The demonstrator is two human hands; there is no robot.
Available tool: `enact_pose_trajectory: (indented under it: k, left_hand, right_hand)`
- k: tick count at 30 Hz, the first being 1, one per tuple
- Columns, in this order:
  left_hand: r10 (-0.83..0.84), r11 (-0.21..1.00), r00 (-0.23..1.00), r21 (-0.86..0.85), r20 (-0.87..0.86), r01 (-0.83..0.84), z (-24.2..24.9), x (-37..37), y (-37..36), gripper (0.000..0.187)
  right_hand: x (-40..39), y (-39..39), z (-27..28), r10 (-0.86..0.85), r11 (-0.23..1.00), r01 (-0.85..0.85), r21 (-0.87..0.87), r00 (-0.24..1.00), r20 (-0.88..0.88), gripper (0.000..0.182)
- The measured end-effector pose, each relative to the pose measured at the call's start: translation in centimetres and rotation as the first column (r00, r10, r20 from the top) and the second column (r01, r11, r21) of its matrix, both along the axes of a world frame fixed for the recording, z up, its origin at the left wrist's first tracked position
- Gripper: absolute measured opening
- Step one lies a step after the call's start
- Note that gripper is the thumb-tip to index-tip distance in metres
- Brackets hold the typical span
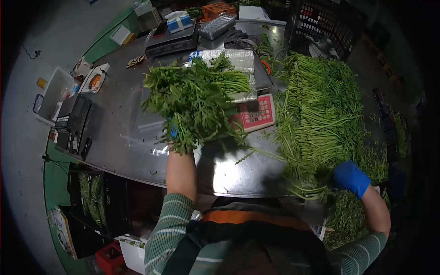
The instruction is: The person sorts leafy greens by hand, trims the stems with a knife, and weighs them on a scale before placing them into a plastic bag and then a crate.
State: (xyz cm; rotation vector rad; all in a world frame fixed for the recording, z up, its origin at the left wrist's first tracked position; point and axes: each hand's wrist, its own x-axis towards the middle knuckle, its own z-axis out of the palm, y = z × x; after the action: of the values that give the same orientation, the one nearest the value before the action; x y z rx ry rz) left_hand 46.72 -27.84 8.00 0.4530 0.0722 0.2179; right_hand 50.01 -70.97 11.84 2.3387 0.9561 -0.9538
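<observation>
A bunch of leafy greens (188, 91) is in my left hand (173, 128), whose blue glove shows only in small patches under the leaves. Cut stems at the bunch's right end overlap the foil-covered plate (245, 62) of a scale. Just below that plate is the scale's red and white keypad (257, 112). My right hand (350, 178), also in a blue glove, is at the near right edge of a large pile of stemmed greens (321, 119). Its fingers point down into the greens and are mostly hidden.
The metal table (114, 123) carries a black scale (172, 43) with a tissue box (178, 20), and a clear plastic tray (217, 26). A black crate (327, 23) stands behind the pile. Loose stems (307, 190) overhang the near edge. Bagged greens (91, 197) sit in a crate lower left.
</observation>
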Motion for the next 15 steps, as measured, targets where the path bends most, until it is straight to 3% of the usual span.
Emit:
enact_pose_trajectory:
  k: [2,3,4,5,6,8,10,12,13,15]
  left_hand:
    - [0.035,0.998,0.997,0.045,-0.066,-0.032,-0.7,1.1,0.0,0.04]
    - [0.043,0.996,0.997,0.082,-0.07,-0.038,-0.5,1.7,-0.4,0.04]
    - [0.051,0.991,0.998,0.124,-0.035,-0.046,0.3,1.6,-1.0,0.039]
    - [0.061,0.985,0.998,0.164,0.012,-0.062,1.4,2.0,-1.6,0.039]
    - [0.072,0.977,0.996,0.198,0.055,-0.082,2.0,1.3,-2.6,0.038]
    - [0.092,0.957,0.99,0.266,0.106,-0.117,3.5,2.1,-3.5,0.037]
    - [0.109,0.929,0.986,0.338,0.129,-0.147,4.0,2.2,-4.9,0.036]
    - [0.141,0.9,0.982,0.397,0.124,-0.18,4.3,2.7,-5.6,0.035]
    - [0.167,0.887,0.979,0.417,0.115,-0.2,4.2,2.4,-5.4,0.035]
    - [0.218,0.858,0.972,0.457,0.089,-0.234,3.7,2.1,-4.9,0.034]
  right_hand:
    - [0.7,1.5,2.4,-0.118,0.979,0.1,0.175,0.989,0.093,0.043]
    - [1.1,2.8,2.4,-0.191,0.862,0.13,0.49,0.979,0.077,0.05]
    - [1.6,4.7,2.8,-0.257,0.641,0.113,0.759,0.964,0.073,0.06]
    - [1.8,6.9,2.8,-0.236,0.467,0.13,0.875,0.972,-0.018,0.067]
    - [2.1,9.4,2.4,-0.185,0.28,0.151,0.948,0.978,-0.102,0.075]
    - [2.7,14.3,0.2,-0.043,0.046,0.11,0.993,0.993,-0.108,0.081]
    - [2.7,19.0,-2.8,0.069,-0.198,0.198,0.96,0.98,-0.188,0.078]
    - [1.4,22.1,-3.4,0.474,-0.188,0.619,0.763,0.737,-0.481,0.061]
    - [0.8,22.2,-3.4,0.476,-0.18,0.629,0.757,0.729,-0.492,0.061]
    - [-0.3,22.0,-3.5,0.118,0.082,0.883,0.463,0.453,-0.884,0.041]
